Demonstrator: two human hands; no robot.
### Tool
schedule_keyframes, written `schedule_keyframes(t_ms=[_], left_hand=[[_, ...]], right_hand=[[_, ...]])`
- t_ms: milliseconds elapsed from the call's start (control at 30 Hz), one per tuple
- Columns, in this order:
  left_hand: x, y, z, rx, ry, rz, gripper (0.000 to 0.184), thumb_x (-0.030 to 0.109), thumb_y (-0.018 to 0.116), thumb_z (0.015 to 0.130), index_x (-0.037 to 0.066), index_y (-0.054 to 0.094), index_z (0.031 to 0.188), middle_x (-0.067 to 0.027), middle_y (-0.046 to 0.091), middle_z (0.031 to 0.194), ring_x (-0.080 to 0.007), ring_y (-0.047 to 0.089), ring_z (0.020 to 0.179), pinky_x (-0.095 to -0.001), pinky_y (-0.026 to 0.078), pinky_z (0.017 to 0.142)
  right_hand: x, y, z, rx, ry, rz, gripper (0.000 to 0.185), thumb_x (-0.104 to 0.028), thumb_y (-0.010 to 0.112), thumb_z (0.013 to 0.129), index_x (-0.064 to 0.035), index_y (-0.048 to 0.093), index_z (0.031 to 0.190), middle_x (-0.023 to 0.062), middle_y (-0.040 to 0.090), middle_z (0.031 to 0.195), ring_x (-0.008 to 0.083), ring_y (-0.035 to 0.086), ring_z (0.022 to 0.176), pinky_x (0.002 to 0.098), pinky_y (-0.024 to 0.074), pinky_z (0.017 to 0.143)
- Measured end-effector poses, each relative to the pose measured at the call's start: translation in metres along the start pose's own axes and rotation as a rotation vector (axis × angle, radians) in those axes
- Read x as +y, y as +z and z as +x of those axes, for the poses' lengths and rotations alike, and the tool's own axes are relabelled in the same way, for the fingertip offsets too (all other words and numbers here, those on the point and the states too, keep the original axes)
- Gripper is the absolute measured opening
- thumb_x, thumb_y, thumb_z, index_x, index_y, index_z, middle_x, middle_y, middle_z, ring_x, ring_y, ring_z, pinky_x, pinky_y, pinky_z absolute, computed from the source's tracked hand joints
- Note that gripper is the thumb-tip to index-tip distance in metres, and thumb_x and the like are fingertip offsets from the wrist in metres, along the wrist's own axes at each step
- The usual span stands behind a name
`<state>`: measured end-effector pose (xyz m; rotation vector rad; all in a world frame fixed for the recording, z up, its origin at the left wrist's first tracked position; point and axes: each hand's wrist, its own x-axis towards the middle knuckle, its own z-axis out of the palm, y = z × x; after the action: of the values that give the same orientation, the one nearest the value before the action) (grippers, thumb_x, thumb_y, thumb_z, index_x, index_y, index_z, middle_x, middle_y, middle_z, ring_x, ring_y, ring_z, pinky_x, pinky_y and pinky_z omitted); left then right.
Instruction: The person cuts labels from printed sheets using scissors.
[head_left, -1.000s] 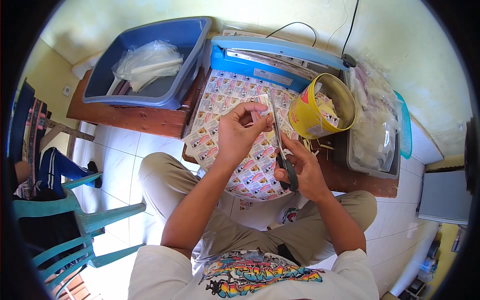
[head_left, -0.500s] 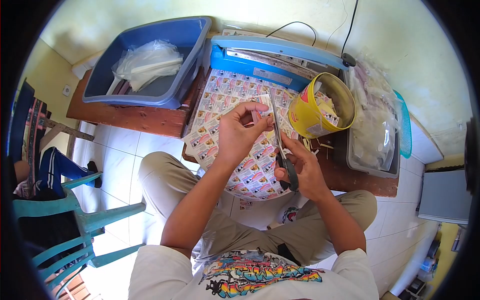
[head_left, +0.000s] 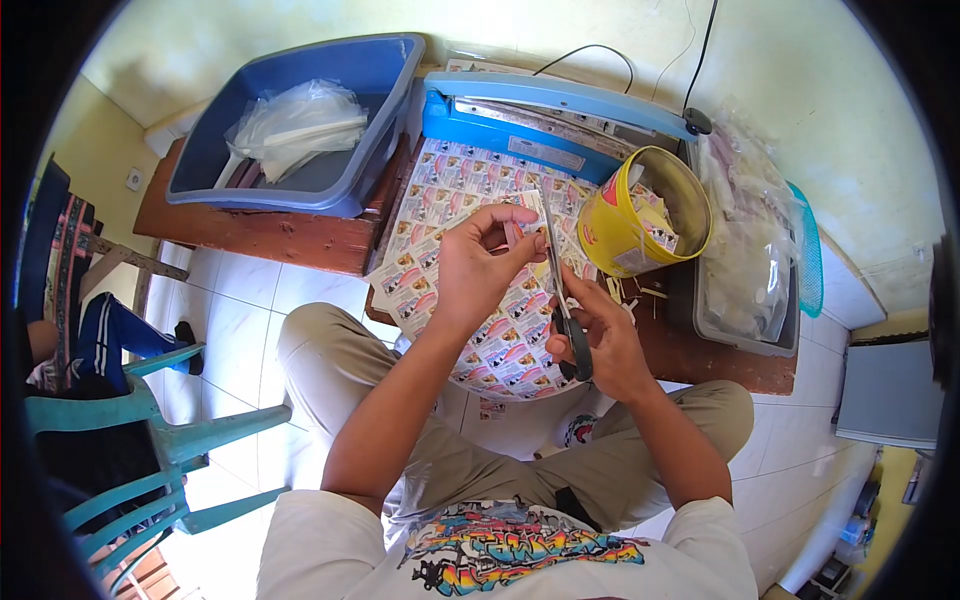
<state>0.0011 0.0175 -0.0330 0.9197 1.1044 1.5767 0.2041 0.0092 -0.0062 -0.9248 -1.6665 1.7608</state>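
My left hand (head_left: 484,258) pinches the edge of a printed label sheet (head_left: 505,345) between thumb and fingers. Rows of small coloured labels cover this sheet, which droops over the bench's front edge toward my lap. In my right hand (head_left: 615,345) is a pair of scissors (head_left: 577,348) with dark handles, my fingers around the grips. Its blades point away from me, along the right edge of the held paper, close to my left fingertips. Whether the blades are fully closed is hard to see. More printed label paper (head_left: 455,165) lies flat behind my hands.
A blue impulse sealer (head_left: 520,140) stands behind the paper. To the right are a yellow can (head_left: 612,232) with paper scraps and a grey tray (head_left: 790,340) of plastic bags. A blue tub (head_left: 330,205) holds clear bags at left. Near a green chair (head_left: 150,420) a person's leg shows.
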Motion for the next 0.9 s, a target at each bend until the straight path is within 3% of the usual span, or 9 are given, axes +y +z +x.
schedule_keyframes(t_ms=[300, 600, 900], left_hand=[[-0.0006, -0.0005, 0.0004, 0.003, -0.010, 0.009, 0.026, -0.003, 0.075, 0.091, -0.005, 0.066, 0.115, -0.0122, 0.074, 0.099, -0.0170, 0.074, 0.089, -0.0322, 0.065, 0.083], [0.0004, -0.0013, -0.0004, -0.009, -0.030, 0.011, 0.027, -0.001, 0.076, 0.091, -0.004, 0.067, 0.116, -0.0124, 0.075, 0.099, -0.0163, 0.074, 0.088, -0.0304, 0.064, 0.082], [-0.0034, -0.0022, 0.0009, -0.001, -0.026, -0.002, 0.027, -0.001, 0.077, 0.089, -0.005, 0.068, 0.114, -0.0125, 0.076, 0.092, -0.0151, 0.075, 0.085, -0.0280, 0.062, 0.078]], right_hand=[[0.0006, 0.0037, -0.0009, 0.015, 0.002, -0.009, 0.091, -0.002, 0.084, 0.084, -0.0059, 0.036, 0.161, 0.0085, 0.052, 0.130, 0.0111, 0.064, 0.094, 0.0243, 0.0584, 0.080], [0.0020, 0.0005, 0.0014, 0.020, 0.018, 0.000, 0.094, -0.005, 0.087, 0.082, -0.0061, 0.036, 0.161, 0.0101, 0.051, 0.134, 0.0142, 0.065, 0.101, 0.0263, 0.0589, 0.083], [-0.0025, 0.0029, -0.0001, 0.018, 0.086, 0.085, 0.091, -0.001, 0.084, 0.085, -0.0048, 0.034, 0.161, 0.0089, 0.051, 0.136, 0.0105, 0.065, 0.096, 0.0243, 0.0569, 0.082]])
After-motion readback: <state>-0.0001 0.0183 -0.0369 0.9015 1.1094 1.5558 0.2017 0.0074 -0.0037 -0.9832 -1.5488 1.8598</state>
